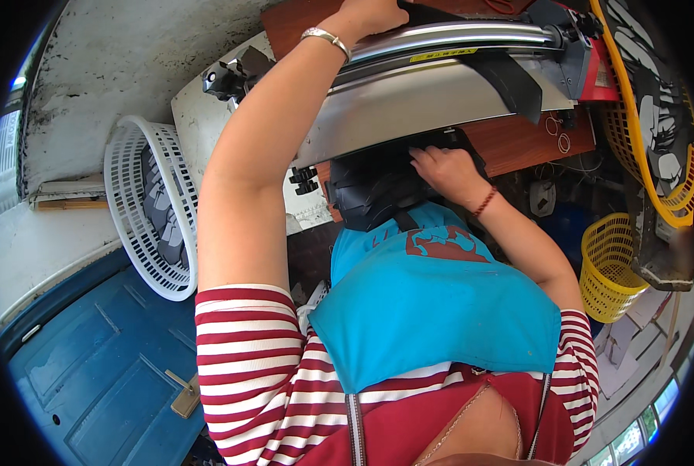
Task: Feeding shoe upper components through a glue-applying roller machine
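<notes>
My left arm reaches over a roller machine (456, 37) with long metal bars. At the top edge my left hand (372, 14) is beside black sheet material (432, 13); the frame cuts off most of its fingers. A flat black strip (518, 89) hangs over the front of the machine's metal plate (409, 97). Lower down, a pile of black flat pieces (370, 186) lies at my lap, against the blue apron (440, 303). My right hand (452, 175) is on the pile with bent fingers, closed on a black piece whose gripped edge is hidden.
A white basket (118, 182) of dark cut pieces stands at left, near a blue door (106, 365). On the right are a yellow-orange basket (630, 116) with similar pieces and a smaller yellow basket (591, 268). Black knobs (304, 180) jut out under the plate.
</notes>
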Demonstrator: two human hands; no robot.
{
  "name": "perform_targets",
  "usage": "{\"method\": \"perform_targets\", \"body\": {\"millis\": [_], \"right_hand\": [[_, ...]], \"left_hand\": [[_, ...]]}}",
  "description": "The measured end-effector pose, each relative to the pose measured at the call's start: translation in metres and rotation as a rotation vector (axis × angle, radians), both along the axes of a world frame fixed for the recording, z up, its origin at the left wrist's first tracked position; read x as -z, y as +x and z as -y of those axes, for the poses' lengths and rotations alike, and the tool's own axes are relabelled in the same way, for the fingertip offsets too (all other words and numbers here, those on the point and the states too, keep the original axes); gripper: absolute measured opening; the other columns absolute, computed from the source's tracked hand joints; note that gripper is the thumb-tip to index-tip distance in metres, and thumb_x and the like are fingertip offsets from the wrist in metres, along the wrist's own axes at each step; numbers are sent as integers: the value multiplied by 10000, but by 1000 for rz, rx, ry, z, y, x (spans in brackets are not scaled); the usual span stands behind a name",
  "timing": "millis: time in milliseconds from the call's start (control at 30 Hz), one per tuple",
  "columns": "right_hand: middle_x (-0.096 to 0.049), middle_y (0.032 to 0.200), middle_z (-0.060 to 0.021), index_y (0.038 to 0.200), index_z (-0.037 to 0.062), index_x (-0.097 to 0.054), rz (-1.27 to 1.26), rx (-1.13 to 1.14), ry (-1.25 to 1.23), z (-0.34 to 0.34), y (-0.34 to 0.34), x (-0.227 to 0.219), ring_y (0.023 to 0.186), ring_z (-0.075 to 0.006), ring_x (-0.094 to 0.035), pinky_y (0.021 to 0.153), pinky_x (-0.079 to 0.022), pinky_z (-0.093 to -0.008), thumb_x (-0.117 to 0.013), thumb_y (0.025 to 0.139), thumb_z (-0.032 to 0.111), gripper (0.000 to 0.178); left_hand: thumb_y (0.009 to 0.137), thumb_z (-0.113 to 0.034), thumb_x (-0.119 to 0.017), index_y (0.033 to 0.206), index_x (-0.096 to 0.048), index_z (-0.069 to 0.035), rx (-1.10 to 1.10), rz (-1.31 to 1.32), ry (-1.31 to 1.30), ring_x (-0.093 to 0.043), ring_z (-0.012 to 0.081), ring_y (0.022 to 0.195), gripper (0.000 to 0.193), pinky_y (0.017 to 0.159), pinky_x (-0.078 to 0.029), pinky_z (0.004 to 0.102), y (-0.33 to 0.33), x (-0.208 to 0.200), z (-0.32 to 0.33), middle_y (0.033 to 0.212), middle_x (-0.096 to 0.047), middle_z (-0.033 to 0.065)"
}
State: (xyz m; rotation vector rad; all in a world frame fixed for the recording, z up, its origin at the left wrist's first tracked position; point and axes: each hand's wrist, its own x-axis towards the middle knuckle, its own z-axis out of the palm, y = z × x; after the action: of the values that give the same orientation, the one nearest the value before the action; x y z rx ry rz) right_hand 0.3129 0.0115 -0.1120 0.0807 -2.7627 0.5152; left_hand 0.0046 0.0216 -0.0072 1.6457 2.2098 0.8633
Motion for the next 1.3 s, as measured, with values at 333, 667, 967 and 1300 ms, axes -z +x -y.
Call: {"method": "perform_targets", "body": {"millis": [333, 667, 967, 1300], "right_hand": [[-677, 809, -95, 896, 80, -669, 258, -26, 203, 13, -21, 37, 659, -264, -695, 548, -554, -370, -717, 839, 171, 118], [-550, 722, -53, 916, 59, -657, -131, 260, 340, -70, 59, -147, 603, -220, -614, 530, -484, -342, -760, 768, 24, 184], [-626, 781, -65, 997, 95, -685, -62, 62, 88, -28, 1, -44, 610, -245, -648, 534, -507, -359, -757, 864, 161, 165], [-637, 795, -87, 904, 65, -693, 214, 21, 125, -1, -12, 42, 630, -266, -676, 547, -549, -385, -726, 814, 163, 137]], "left_hand": [[914, 68, -498, 1351, -617, -43, -369, 556, 226, -646, 162, 756, 467, 581, -567, 284, -11, -72, 31, 1394, -613, 198], [887, 83, -478, 1119, -744, -7, -117, -331, 555, -704, 365, 983, 364, 887, -556, 433, -2, -40, 49, 1218, -705, 193], [931, -327, -564, 979, -749, 11, -31, 68, -346, -674, 430, 992, 387, 902, -517, 489, -3, 4, 18, 1015, -716, 264], [958, -38, -542, 1305, -586, 33, -240, 360, 0, -625, 230, 670, 357, 544, -540, 375, -1, -64, 16, 1146, -655, 262]]}}
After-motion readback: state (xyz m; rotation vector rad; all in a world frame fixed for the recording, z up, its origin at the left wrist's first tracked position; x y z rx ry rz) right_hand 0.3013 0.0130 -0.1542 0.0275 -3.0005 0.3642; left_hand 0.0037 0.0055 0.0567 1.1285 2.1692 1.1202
